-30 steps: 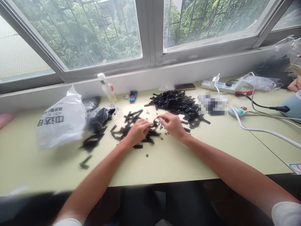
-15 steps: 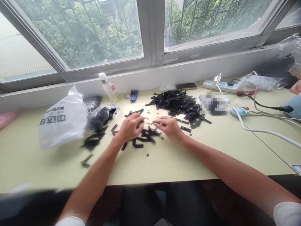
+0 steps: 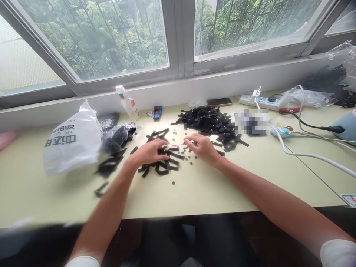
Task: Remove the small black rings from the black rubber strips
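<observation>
Left hand [image 3: 148, 152] gapes over strips [image 3: 163, 172], right hand [image 3: 203, 147] curls (grips unclear); bumped discs [image 3: 173, 183] could roll off bench's front edge [image 3: 211, 211].

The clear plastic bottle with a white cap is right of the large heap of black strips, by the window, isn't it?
Not quite: the clear plastic bottle is left of the large heap of black strips, by the window, as the head view shows.

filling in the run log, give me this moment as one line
left hand: open, at loose black strips | right hand: near small dark discs, grip unclear | black strip heap: beyond right hand
</observation>
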### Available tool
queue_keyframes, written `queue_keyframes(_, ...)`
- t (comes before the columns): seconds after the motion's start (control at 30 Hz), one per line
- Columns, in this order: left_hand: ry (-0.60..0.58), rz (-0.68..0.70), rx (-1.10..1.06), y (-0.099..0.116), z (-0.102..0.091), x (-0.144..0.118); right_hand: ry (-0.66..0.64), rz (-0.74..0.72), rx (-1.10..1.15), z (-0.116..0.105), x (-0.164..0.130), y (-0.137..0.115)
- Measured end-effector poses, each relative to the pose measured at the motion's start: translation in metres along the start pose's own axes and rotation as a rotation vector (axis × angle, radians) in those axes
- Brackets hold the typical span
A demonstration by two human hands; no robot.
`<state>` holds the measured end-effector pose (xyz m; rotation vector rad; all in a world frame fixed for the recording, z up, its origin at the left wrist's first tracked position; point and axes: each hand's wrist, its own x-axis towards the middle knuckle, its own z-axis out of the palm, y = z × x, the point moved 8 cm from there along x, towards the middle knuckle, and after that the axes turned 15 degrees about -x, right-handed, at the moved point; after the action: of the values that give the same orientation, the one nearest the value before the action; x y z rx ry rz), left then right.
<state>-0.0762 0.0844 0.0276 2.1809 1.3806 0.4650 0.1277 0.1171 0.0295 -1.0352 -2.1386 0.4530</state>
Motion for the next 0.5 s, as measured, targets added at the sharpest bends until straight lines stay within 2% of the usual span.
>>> queue_keyframes(0.1,-0.050,-0.040,-0.022,-0.011,-0.009,-0.004,0.076,0.059,0.021,-0.005,0.002,0.010)
queue_keyframes(0.17,-0.019,-0.060,0.019,-0.012,-0.016,-0.007,0.133,0.105,0.038,-0.010,0.003,0.016)
queue_keyframes(0.27,0.057,-0.046,0.068,0.000,-0.021,-0.008,0.228,0.172,0.055,-0.022,0.005,0.028)
queue_keyframes(0.4,0.007,0.009,0.051,0.017,-0.003,-0.003,0.349,0.248,-0.074,-0.048,0.010,0.054)
queue_keyframes(0.5,-0.032,-0.030,0.041,0.012,0.006,-0.001,0.281,0.310,-0.292,-0.055,0.014,0.076)
